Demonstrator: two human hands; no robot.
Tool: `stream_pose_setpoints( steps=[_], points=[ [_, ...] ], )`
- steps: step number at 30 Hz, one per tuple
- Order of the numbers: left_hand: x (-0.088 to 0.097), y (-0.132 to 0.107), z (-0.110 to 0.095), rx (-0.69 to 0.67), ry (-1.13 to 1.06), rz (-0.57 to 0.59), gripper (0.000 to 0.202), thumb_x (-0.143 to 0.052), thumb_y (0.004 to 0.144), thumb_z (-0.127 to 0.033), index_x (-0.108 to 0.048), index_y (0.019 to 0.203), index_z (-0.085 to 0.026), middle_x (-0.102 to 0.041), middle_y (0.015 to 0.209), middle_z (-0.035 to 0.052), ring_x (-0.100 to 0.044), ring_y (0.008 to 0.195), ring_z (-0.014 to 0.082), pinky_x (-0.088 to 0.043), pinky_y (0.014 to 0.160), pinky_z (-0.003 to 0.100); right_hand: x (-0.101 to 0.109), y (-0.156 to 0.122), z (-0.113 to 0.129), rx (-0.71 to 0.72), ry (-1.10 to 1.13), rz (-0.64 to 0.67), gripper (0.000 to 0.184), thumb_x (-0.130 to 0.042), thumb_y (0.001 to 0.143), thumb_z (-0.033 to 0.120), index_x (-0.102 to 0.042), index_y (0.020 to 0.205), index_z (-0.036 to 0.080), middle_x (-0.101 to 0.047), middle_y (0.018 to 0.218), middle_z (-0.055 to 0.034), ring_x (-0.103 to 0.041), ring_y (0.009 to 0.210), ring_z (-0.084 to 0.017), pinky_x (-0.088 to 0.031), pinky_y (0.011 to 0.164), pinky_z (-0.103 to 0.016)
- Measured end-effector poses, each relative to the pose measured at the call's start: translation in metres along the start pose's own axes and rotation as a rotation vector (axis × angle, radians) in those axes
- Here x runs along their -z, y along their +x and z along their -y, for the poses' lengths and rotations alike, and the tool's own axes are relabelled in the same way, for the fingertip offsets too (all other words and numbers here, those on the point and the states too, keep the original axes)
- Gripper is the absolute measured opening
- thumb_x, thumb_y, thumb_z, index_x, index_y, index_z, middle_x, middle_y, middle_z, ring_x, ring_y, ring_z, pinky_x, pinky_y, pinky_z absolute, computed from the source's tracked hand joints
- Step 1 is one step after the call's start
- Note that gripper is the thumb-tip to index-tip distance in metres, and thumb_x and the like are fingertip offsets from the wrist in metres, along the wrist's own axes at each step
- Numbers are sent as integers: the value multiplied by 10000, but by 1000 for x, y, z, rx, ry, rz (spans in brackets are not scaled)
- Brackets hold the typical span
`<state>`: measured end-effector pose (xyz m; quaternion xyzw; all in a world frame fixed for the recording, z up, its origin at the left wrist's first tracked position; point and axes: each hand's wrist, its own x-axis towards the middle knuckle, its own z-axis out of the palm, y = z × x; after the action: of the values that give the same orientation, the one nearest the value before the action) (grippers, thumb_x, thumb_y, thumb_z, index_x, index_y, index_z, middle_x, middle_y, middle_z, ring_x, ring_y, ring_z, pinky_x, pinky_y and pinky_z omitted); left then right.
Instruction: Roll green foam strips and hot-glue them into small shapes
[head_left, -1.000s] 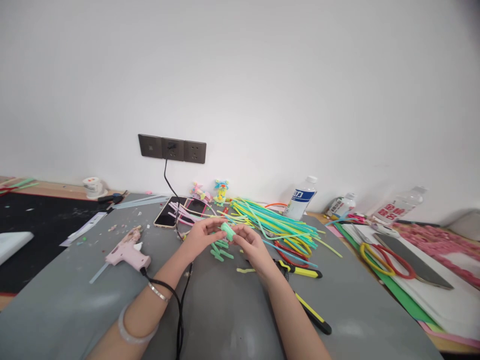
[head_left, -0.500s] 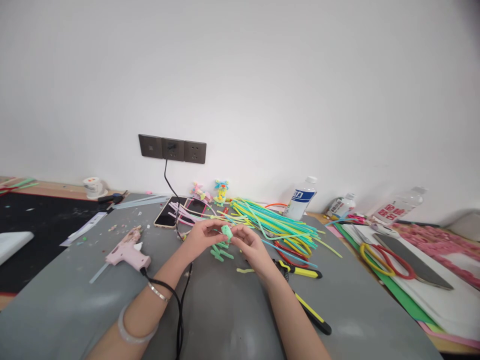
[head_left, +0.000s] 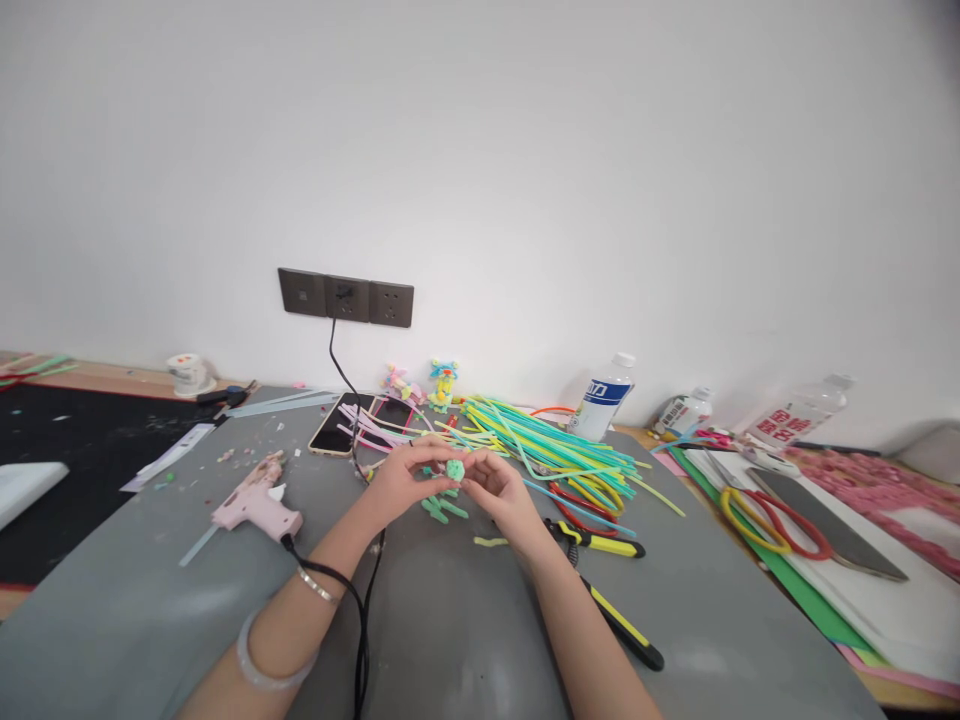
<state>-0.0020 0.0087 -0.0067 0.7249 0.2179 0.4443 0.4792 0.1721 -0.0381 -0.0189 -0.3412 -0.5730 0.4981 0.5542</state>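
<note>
Head view: left hand and right hand both pinch green rolled piece at fingertips, just above grey mat, over cut green bits. Likely needs firm pinch, small turns, wrists steady.

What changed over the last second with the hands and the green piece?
The left hand and right hand turned the green piece end-on toward the camera, still pinching it between them. The glue gun, straws and pliers lie as before.
</note>
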Motion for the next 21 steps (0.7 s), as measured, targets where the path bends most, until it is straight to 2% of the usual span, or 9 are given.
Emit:
stream_pose_setpoints(
  steps=[4,12,16,21],
  points=[
    [0,-1,1,26,-34,0,289,-765,729,-299,-765,997,-191,-632,994,92,-617,877,193,-531,674,265,0,0,-1,28,-19,-18,240,-736,779,389,-589,884,232,-603,879,-26,-590,816,-184,-484,735,-303],
    [-3,-1,1,102,-106,-51,307,-732,762,-325,-711,1022,-164,-645,1085,108,-618,960,206,-552,754,280,4,2,-5,85,-81,-110,239,-723,789,393,-597,914,233,-579,877,-24,-552,772,-169,-460,683,-284],
    [-3,0,6,170,-91,-88,324,-735,746,-348,-672,1001,-158,-676,1021,89,-631,867,189,-546,680,262,6,2,-4,86,-66,-186,248,-735,781,382,-600,932,239,-579,857,-18,-570,778,-174,-470,690,-290],
    [-2,2,10,192,-78,-111,329,-727,738,-356,-653,990,-156,-676,1016,81,-616,771,154,-533,625,249,6,3,-5,97,-66,-196,292,-748,763,383,-614,970,228,-590,854,-27,-583,784,-178,-487,696,-296]
  ],
)
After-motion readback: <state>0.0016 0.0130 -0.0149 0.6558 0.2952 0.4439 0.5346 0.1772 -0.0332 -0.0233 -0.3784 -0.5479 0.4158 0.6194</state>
